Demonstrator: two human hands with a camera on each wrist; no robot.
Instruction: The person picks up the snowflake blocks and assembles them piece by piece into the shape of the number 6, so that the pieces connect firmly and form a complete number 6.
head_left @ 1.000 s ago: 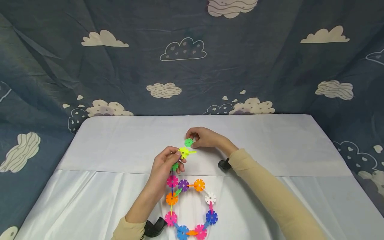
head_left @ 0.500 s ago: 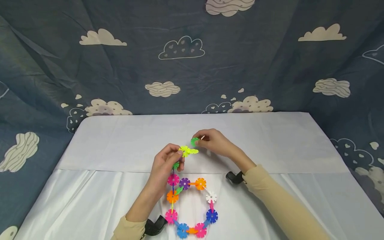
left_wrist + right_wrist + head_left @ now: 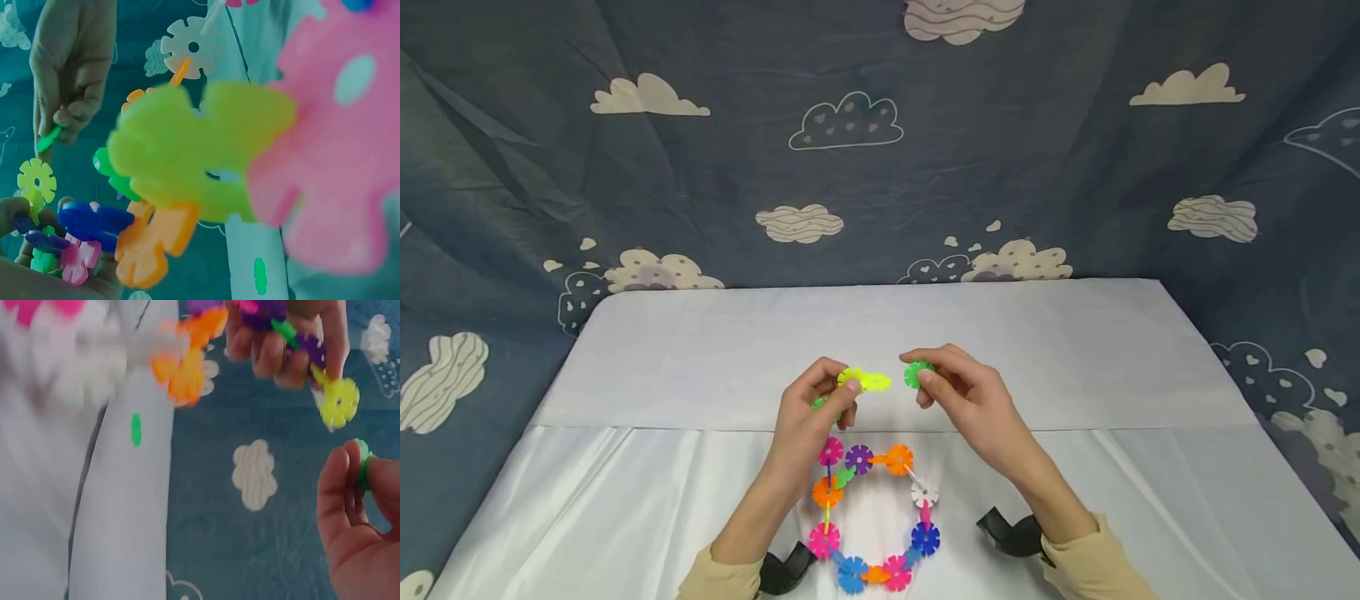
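Observation:
My left hand (image 3: 801,412) pinches the upper end of a chain of flower-shaped interlocking plastic discs, at a yellow disc (image 3: 872,382) whose end points right. Below the hand the chain runs into a ring of pink, orange, purple, white and blue discs, including an orange disc (image 3: 898,459). Between the thumb and fingers of my right hand (image 3: 985,408) is a single green disc (image 3: 916,374). A short gap separates it from the yellow end; in the right wrist view the green disc (image 3: 364,464) stands just below the yellow disc (image 3: 339,404).
A white cloth (image 3: 647,358) covers the table, with a seam across it. Behind hangs a dark cloud-print curtain (image 3: 722,183). Black wrist mounts (image 3: 1011,533) sit on both wrists. In the right wrist view, a small green oval shape (image 3: 136,430) shows on the white cloth.
My right hand has drawn back to the right and slightly toward me with the green disc, turning as it moved. The left hand stays nearly still with the chain.

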